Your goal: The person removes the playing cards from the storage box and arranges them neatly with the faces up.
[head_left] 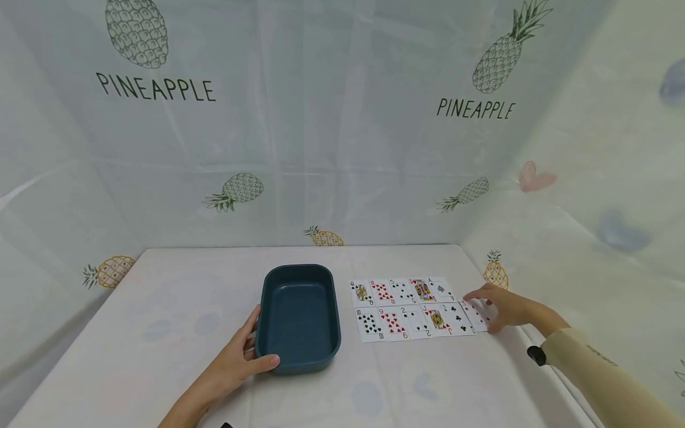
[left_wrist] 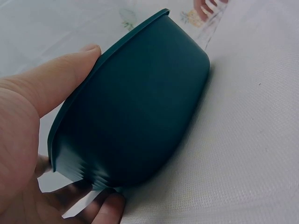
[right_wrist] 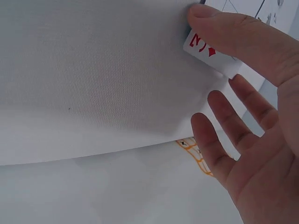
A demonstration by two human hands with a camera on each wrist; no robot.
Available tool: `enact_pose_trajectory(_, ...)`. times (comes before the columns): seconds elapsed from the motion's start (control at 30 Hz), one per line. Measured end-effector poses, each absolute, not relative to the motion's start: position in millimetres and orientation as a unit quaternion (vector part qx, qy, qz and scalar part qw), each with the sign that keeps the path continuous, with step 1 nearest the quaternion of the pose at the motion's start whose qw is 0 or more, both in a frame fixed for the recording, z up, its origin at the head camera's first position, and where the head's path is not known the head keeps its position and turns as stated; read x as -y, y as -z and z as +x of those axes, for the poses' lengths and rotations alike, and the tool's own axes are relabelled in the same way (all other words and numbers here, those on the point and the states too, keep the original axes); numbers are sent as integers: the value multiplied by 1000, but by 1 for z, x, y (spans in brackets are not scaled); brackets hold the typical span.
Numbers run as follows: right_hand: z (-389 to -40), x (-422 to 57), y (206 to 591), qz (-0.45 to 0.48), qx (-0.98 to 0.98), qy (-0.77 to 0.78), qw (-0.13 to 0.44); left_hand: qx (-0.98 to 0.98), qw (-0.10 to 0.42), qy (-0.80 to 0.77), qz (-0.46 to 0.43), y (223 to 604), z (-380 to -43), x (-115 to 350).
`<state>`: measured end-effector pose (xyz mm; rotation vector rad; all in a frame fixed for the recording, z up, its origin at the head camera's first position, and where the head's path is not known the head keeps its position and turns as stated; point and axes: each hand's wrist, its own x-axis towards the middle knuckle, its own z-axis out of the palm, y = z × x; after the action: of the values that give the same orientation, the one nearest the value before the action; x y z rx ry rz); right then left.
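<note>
A deep, dark teal rectangular dish (head_left: pixel 299 321) stands on the table with nothing in it. My left hand (head_left: pixel 243 351) grips its left side; in the left wrist view the thumb (left_wrist: pixel 70 70) lies along the rim and the fingers (left_wrist: pixel 107 207) curl round the wall. At the right end of the lower row of face-up playing cards, my right hand (head_left: pixel 500 306) holds a three of diamonds (head_left: pixel 476 315) between thumb and index finger. In the right wrist view the thumb (right_wrist: pixel 243 35) covers part of that card (right_wrist: pixel 205 49), and the other fingers are spread.
Two rows of playing cards (head_left: pixel 393 324) lie edge to edge right of the dish, upper row including a king (head_left: pixel 423 290). A white cloth covers the table (head_left: pixel 176 285). Pineapple-print curtains (head_left: pixel 332 137) hang behind and at both sides. The table's right edge runs below the right forearm.
</note>
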<state>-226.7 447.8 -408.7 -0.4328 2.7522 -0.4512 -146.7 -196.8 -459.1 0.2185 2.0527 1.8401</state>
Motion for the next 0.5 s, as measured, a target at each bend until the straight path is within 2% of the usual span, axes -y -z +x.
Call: enact_pose_trajectory(0.5, -227, -449, 407, -138, -966, 133, 176, -722, 186, -661, 86, 462, -148, 195)
